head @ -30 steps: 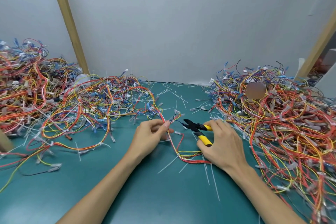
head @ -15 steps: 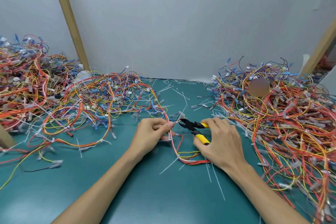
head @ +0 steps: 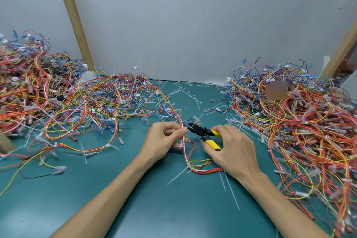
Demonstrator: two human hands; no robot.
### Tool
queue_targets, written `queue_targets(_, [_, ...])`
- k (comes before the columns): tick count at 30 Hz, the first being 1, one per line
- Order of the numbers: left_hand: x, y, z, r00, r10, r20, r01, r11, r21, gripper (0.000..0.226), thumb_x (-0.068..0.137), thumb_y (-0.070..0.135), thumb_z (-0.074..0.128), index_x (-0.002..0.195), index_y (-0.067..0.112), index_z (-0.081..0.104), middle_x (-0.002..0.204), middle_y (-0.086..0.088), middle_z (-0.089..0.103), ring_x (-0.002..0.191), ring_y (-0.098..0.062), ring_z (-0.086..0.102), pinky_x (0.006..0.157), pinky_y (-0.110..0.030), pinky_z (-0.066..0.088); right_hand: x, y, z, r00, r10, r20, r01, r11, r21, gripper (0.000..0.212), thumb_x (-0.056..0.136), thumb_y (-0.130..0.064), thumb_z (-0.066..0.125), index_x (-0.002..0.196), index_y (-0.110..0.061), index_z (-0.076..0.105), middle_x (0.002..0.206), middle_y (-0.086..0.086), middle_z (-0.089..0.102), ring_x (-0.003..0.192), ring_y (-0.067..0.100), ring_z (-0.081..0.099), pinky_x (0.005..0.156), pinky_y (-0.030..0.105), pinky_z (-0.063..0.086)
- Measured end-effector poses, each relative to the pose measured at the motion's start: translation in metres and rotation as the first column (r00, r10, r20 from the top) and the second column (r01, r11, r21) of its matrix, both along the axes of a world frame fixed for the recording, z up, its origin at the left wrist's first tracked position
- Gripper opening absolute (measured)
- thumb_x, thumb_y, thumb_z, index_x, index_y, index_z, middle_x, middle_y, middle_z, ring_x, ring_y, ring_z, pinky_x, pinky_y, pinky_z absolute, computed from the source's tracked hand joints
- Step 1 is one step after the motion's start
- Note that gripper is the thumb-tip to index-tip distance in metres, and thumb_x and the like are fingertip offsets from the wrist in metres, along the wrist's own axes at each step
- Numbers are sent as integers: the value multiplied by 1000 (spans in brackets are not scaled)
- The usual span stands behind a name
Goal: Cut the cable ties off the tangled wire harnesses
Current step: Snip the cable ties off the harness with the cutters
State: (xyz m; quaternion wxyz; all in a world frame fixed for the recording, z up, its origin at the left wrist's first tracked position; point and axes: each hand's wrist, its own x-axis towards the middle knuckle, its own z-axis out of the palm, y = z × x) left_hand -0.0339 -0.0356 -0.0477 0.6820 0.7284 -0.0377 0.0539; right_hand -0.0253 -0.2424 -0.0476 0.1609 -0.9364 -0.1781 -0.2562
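The left hand [head: 164, 139] pinched the harness [head: 186, 157] in its fingers [head: 183, 131]. The right hand [head: 233, 150] gripped the cutters [head: 204, 133]. Within the last second their tips had closed in on the harness, so a cut looked due. The cutters pointed far-left. The harness ran near to far on the table [head: 154, 199], between the piles [head: 309, 131].

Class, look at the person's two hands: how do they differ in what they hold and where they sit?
The left hand pinches the wire harness between thumb and fingertips; the right hand grips yellow-handled cutters. The right hand lies over the harness's lower loop; the left hand holds it farther up the run. Both are bare and meet over the green table, the cutters' tip pointing at the left hand's pinch.
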Motion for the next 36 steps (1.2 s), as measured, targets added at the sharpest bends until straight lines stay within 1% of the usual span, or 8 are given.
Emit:
queue_targets(10, [-6,1,7,1000,7,4,-7,999,44,16,94,19,62,84,8,70,68,-2,73,50,-8,60,58,-15,49,-1,0,3,1000,5,23,-5,1000,-4,26,80,-51,73,86,-26,69,69,-7,63,68,21,59,52,27,35])
queue_targets(16, [-5,-10,5,992,121,19,-122,992,27,27,98,24,56,87,3,70,73,-9,74,52,-5,61,57,-14,49,-1,1,4,998,52,-38,-51,998,27,59,83,-73,35,100,-29,69,76,-5,66,77,20,62,56,32,42])
queue_targets(19, [-6,-12,5,991,129,42,-130,991,24,35,100,28,51,85,1,68,72,-7,72,53,-14,63,59,-21,52,-2,3,6,999,28,-27,-28,1000,-1,58,87,-72,27,88,-30,68,65,-5,61,68,22,62,53,32,39])
queue_targets(22, [-10,-16,7,981,137,134,-138,990,-5,32,100,23,50,84,2,67,68,-1,68,58,-8,62,56,-16,49,-2,3,8,994,18,-106,-18,1000,1,62,86,-75,20,65,-24,49,50,-4,45,57,28,51,53,34,36])
queue_targets(24, [-11,-17,7,976,137,170,-137,991,-10,26,99,20,53,82,6,67,66,4,68,59,-4,61,56,-13,47,-2,2,12,979,24,-202,-18,999,31,67,85,-77,21,60,-18,42,48,0,47,56,29,49,56,37,41])
queue_targets(30, [-9,-16,4,985,90,144,-96,995,31,21,98,18,55,80,14,66,64,3,64,61,-6,58,60,-17,47,-2,-5,26,879,174,-445,-105,979,174,71,94,-66,36,64,-6,57,48,4,60,50,19,58,60,35,50])
queue_targets(33, [-9,-14,5,989,57,134,-55,998,-20,21,97,15,56,80,10,66,64,2,62,60,-6,59,58,-20,49,-1,-6,26,866,208,-454,-114,968,224,69,96,-62,38,65,-4,57,51,8,61,54,25,59,65,38,52])
queue_targets(36, [-10,-11,5,993,28,113,-25,999,-29,22,98,17,55,83,8,68,65,2,65,52,-10,54,51,-18,44,-5,-4,20,921,123,-369,-60,982,177,66,92,-68,32,68,-11,56,56,6,59,61,29,57,63,40,48])
